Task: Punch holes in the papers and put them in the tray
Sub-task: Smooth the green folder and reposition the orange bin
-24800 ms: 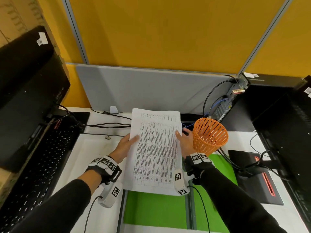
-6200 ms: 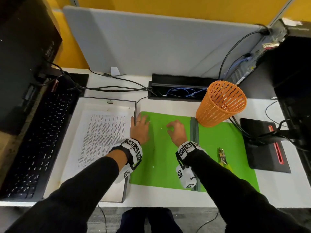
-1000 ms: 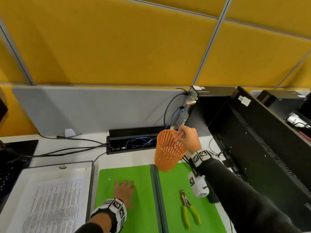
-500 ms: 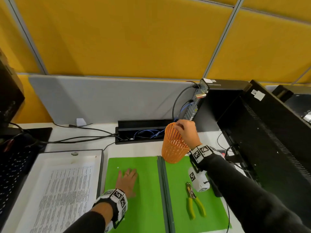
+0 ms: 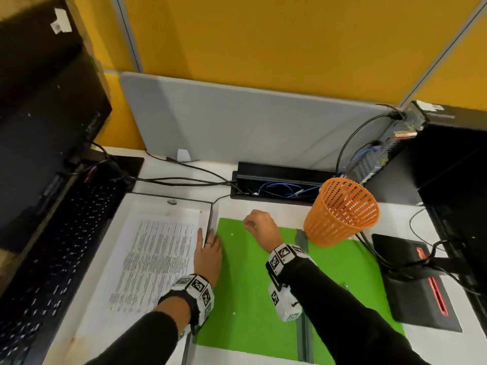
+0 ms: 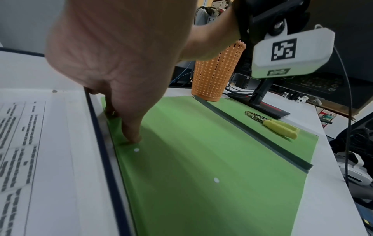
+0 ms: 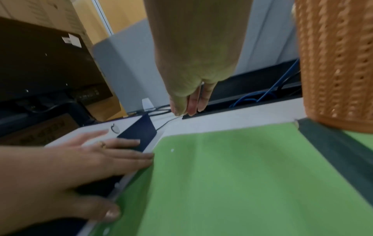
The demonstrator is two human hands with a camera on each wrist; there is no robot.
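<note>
The printed papers (image 5: 158, 259) lie in the white tray (image 5: 210, 214) at the left. My left hand (image 5: 207, 238) lies flat with straight fingers across the tray's right rim and the left edge of the green mat (image 5: 250, 285). My right hand (image 5: 250, 222) hovers over the mat's far edge, fingertips bunched against the thumb; the right wrist view shows nothing between them. Small white paper dots (image 6: 136, 149) lie on the mat. The yellow-handled hole punch (image 6: 270, 124) lies on the mat's right half, hidden under my right arm in the head view.
An orange mesh basket (image 5: 342, 212) stands upright at the mat's far right corner. A keyboard (image 5: 52, 246) and monitor flank the tray on the left. A cable trough (image 5: 276, 185) runs behind the mat. A monitor base (image 5: 421, 280) and cables sit on the right.
My right hand has let go of the basket's rim and come down and left over the mat's far edge. The basket now stands upright. My left hand has slid left onto the tray's rim.
</note>
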